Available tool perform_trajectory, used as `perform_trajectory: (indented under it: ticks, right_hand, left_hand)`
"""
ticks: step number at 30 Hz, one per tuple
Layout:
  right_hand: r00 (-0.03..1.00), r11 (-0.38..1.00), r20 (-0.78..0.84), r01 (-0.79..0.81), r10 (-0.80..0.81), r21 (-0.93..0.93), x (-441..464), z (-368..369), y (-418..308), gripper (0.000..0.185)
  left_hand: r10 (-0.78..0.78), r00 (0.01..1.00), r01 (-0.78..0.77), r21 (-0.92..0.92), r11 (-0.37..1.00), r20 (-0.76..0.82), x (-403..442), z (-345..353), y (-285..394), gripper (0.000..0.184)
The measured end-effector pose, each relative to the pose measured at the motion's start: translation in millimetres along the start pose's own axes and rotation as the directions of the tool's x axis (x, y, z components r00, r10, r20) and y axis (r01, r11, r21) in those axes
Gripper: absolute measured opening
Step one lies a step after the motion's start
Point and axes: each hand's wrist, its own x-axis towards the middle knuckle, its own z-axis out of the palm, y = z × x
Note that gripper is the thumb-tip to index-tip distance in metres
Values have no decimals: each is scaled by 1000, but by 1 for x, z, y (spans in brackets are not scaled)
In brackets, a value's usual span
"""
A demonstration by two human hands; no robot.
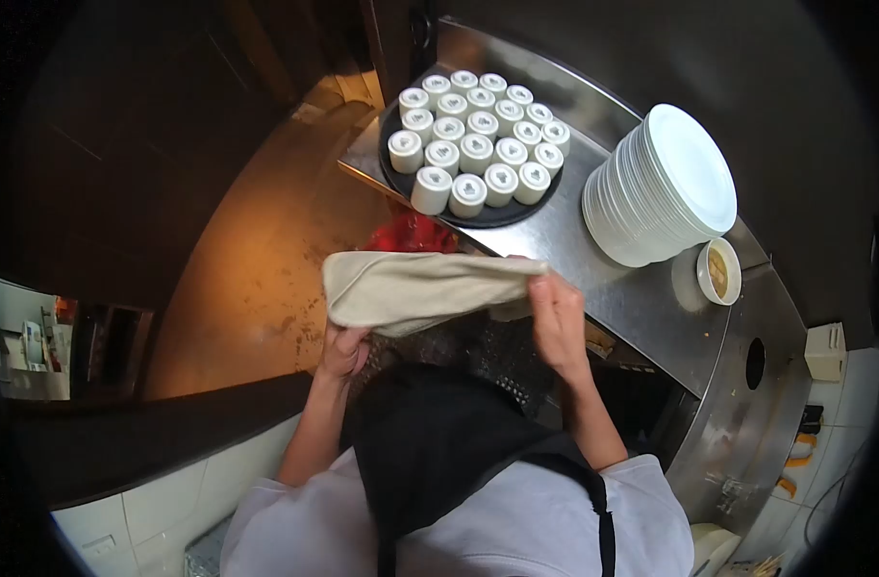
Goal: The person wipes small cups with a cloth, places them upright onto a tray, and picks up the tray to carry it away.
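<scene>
A beige cloth [411, 288] is stretched between my two hands in front of my black apron. My left hand [345, 350] grips it from below at its left end, the fingers mostly hidden behind the fabric. At the other end my right hand [558, 313] is closed on the cloth's edge, thumb on the near side. Whether anything lies within the folds is hidden.
On the steel counter [593, 288] ahead stands a round black tray [516, 219] with several upturned white cups [476, 152]. To its right are a tall stack of white plates [651, 192] and a small white bowl [732, 272]. Something red [411, 234] shows below the counter edge.
</scene>
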Motion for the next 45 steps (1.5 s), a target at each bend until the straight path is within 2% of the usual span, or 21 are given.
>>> perform_trajectory:
  ticks: [2,3,4,6,8,11,13,15,16,17,18,19,21,27,31,32,35,38,41,43,45]
  right_hand:
    - [993,994,-64,-99,103,55,-2,4,8,40]
    - [983,944,-87,-128,161,304,-2,15,9,40]
    - [972,836,-95,-134,216,533,0,25,9,41]
    - [961,564,-25,-141,276,813,5,36,-3,41]
    - [960,498,-52,-96,274,862,15,51,-30,40]
    - [968,446,-54,-62,243,893,21,74,-72,37]
    - [977,435,-46,-49,206,899,23,87,-103,33]
    - [998,523,12,-46,68,851,21,111,-127,30]
    - [998,654,56,-35,-12,756,21,126,-136,30]
    - [990,703,129,-48,-63,709,18,149,-144,30]
    - [974,782,124,73,-188,620,12,165,-163,31]
    - [947,749,141,131,-288,650,9,190,-168,34]
    - [896,771,296,77,-332,632,2,227,-166,33]
    - [810,792,474,-20,-345,611,-12,262,-167,40]
    - [684,723,487,85,-543,686,-31,288,-164,39]
    - [594,733,597,-18,-539,680,-34,282,-160,39]
    - [519,710,618,-30,-591,704,-37,280,-138,35]
    - [711,857,534,189,-456,480,-20,236,-108,26]
    - [927,931,91,362,-364,46,22,175,-49,17]
    - [997,997,-60,49,-46,53,54,118,-25,17]
    - [992,974,-124,-22,-6,-226,94,82,30,33]
  left_hand:
    - [-62,998,62,76,995,5,7,4,32,53]
    - [-97,995,96,114,989,5,9,10,49,53]
    - [-108,991,117,113,987,-82,8,19,65,33]
    - [-149,989,148,206,967,-10,0,-22,73,18]
    - [-155,988,154,278,948,-18,0,-23,92,12]
    - [-342,939,335,248,909,-16,-9,-40,111,12]
    - [-472,865,292,596,748,168,-10,-51,134,8]
    - [-686,641,93,852,515,345,-3,-55,162,10]
    - [-732,636,-13,951,309,246,3,-47,171,23]
    - [-542,760,-136,903,408,360,4,-57,160,25]
    - [-377,832,-210,859,467,408,6,-64,150,26]
    - [-234,875,-251,811,529,424,12,-66,141,26]
    - [-164,895,-221,733,644,414,20,-67,125,27]
    - [-153,857,-244,649,720,491,28,-47,106,30]
    - [-164,772,-388,659,644,615,33,-25,103,32]
    - [-169,747,-431,662,614,643,35,-18,104,32]
    - [-185,670,-560,653,510,719,44,4,105,34]
    - [-206,608,-667,634,392,767,57,27,106,35]
    - [-247,574,-741,624,249,781,73,45,104,37]
    - [-258,592,-746,640,184,764,85,53,103,38]
    - [-211,682,-660,713,234,700,84,48,96,36]
